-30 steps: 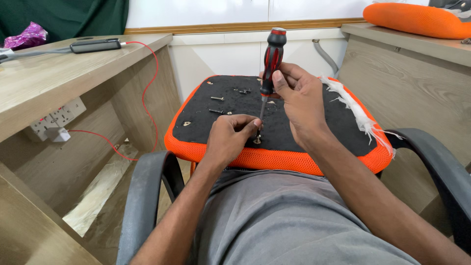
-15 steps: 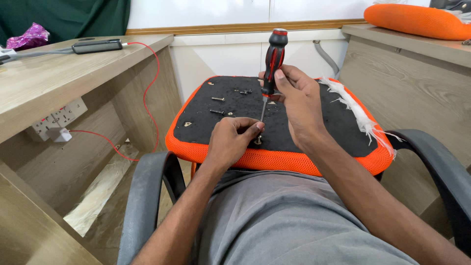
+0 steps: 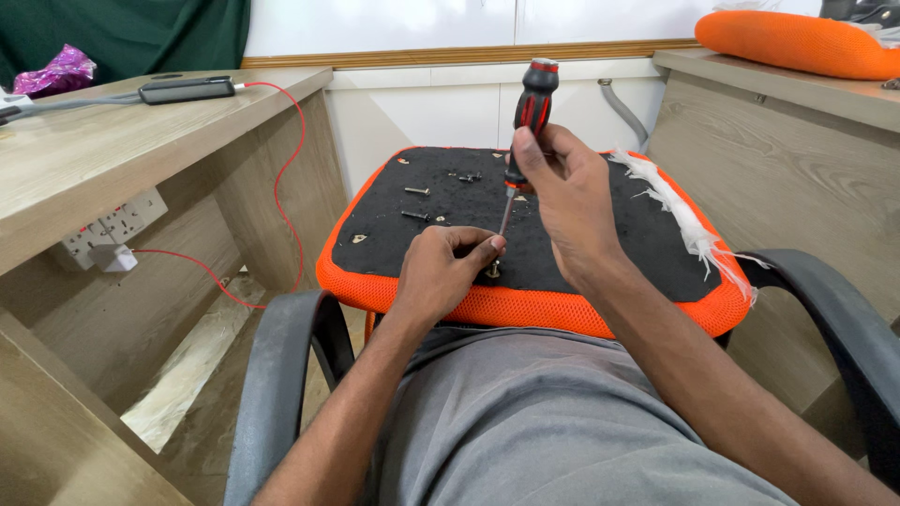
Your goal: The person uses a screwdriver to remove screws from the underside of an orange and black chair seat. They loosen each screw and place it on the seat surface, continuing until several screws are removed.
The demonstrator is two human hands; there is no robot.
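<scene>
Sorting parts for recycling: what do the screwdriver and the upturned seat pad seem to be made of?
Screwdriver: handle looks like moulded plastic or rubber, matte black with red, and the thin grey shaft looks like metal. Seat pad: flat black underside, probably fabric over a board, wrapped at the edge in orange woven mesh. White fibres fraying on one side suggest padding.

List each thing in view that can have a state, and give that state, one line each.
Screwdriver: upright, slightly tilted, tip down at a screw.
Right hand: closed around the screwdriver's handle.
Left hand: pinching the screw at the shaft's tip.
Seat cushion: underside up, across the chair's armrests.
Loose screws: lying flat on the black underside.
White stuffing: frayed, hanging out along the right edge.
Red cable: plugged into the dark device on the desk.
</scene>
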